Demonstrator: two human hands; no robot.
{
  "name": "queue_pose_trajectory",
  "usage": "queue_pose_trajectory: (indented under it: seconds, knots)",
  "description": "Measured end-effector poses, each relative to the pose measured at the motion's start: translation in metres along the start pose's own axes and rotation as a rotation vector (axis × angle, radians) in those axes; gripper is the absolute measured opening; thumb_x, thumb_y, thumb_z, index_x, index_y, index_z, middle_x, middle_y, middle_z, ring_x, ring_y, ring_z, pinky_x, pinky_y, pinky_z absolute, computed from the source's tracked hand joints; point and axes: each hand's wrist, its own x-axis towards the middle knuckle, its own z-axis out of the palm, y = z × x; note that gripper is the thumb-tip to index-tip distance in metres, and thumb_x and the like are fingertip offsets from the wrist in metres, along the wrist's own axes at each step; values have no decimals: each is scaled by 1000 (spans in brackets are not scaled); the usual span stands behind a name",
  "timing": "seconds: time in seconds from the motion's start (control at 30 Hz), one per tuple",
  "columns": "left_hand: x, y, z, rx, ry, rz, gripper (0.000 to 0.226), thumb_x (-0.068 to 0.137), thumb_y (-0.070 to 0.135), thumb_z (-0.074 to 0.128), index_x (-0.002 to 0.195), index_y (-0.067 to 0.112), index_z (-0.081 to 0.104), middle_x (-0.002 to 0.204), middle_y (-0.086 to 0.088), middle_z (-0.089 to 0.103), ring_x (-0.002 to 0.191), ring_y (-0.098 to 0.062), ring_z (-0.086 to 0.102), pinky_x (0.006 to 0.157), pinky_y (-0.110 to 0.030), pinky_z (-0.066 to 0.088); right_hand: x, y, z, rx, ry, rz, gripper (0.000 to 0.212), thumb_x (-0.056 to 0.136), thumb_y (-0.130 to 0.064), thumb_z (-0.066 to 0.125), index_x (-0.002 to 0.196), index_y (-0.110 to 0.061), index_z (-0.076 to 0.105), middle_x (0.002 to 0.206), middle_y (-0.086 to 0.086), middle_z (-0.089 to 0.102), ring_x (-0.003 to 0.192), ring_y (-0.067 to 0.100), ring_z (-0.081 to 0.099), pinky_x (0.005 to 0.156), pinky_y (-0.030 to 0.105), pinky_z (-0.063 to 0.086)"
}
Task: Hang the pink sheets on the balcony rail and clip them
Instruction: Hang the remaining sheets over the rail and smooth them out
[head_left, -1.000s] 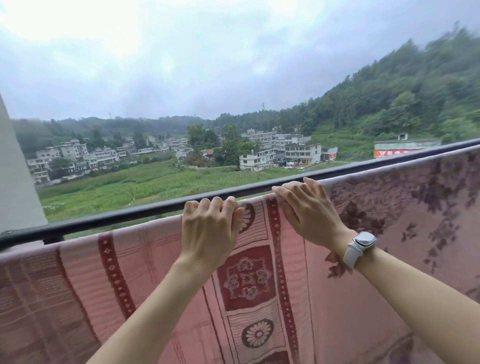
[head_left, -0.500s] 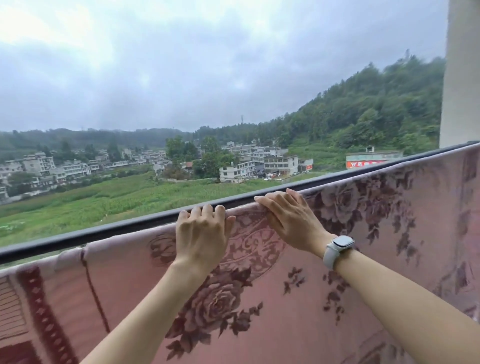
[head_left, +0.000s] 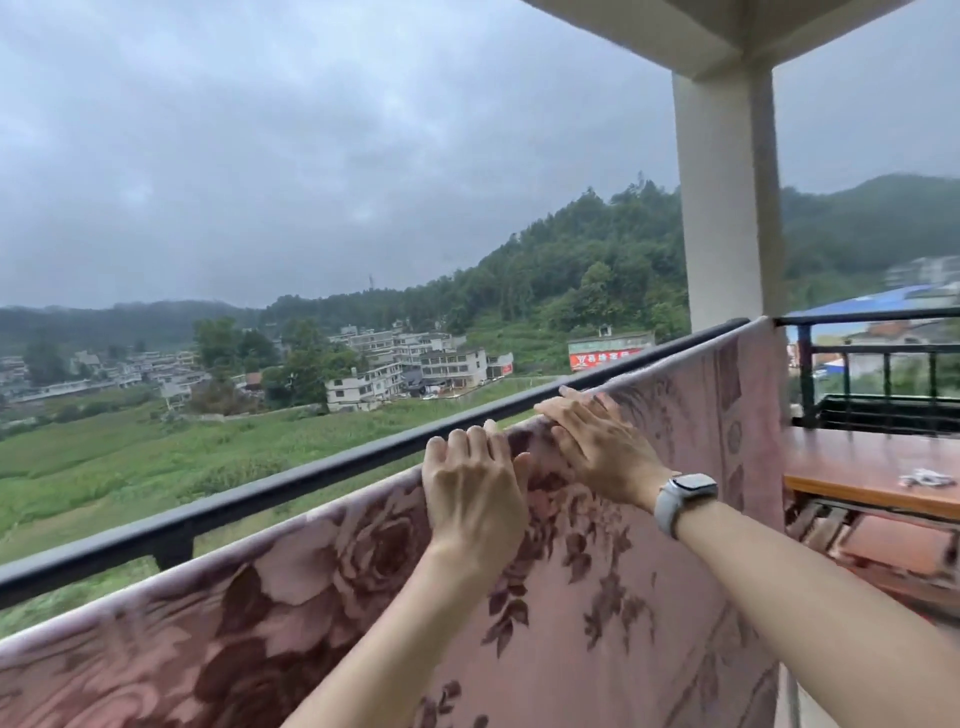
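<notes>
Pink sheet (head_left: 597, 623): floral print in dark rose on pink, draped over a line or edge on the near side of the balcony rail (head_left: 291, 480), running from 8 o'clock at the lower left up to 2 o'clock, where its far end meets the pillar (head_left: 727, 208). Its top edge lies just beside the black rail, slightly below it; whether the two touch cannot be told. No clip shows on it.

Left hand (head_left: 475, 491): at the centre of the view, back of the hand toward the camera, fingers (head_left: 457, 441) hooked over the sheet's top edge side by side, thumb against the cloth at its 3 o'clock side.

Right hand (head_left: 602, 449): just beside the left, at its 2 o'clock, palm down and fingers laid fairly straight and close together along the top edge of the sheet, pressing on it. The hands are near but apart.

Watch (head_left: 683, 499): pale strap, dark face, on the right wrist.

Table (head_left: 857, 467): reddish-brown wooden top at 3 o'clock, beyond the sheet's end; a small pale object (head_left: 927, 478) lies on it, too blurred to identify.

Second railing (head_left: 878, 364): black, at 3 o'clock, behind the table.

Background: green field, pale buildings and wooded hills from 9 to 1 o'clock under grey sky.
</notes>
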Motion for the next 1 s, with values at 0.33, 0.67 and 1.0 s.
queue_pose_trajectory:
  seconds: [0.33,0.67,1.0]
  knots:
    - [178,170,101,-87,-244,43,33,96,29,28,108,10,53,111,-9,62,106,-27,52,88,-37,34,18,267,12,-60,-245,218,47,98,-35,17,143,-36,2,153,-14,2,140,6,-2,116,40,0]
    - [326,349,217,-15,-221,-2,34,99,35,26,111,9,45,112,-8,57,102,-25,55,69,-31,39,61,501,49,-24,-201,153,49,98,-32,22,143,-35,4,153,-14,1,141,7,-3,115,43,0]
    - [466,510,312,20,-165,38,39,98,42,23,109,12,46,106,-4,58,93,-22,58,62,-30,35,118,758,77,11,-179,178,47,98,-24,26,144,-24,16,153,-8,12,141,8,4,115,41,13]
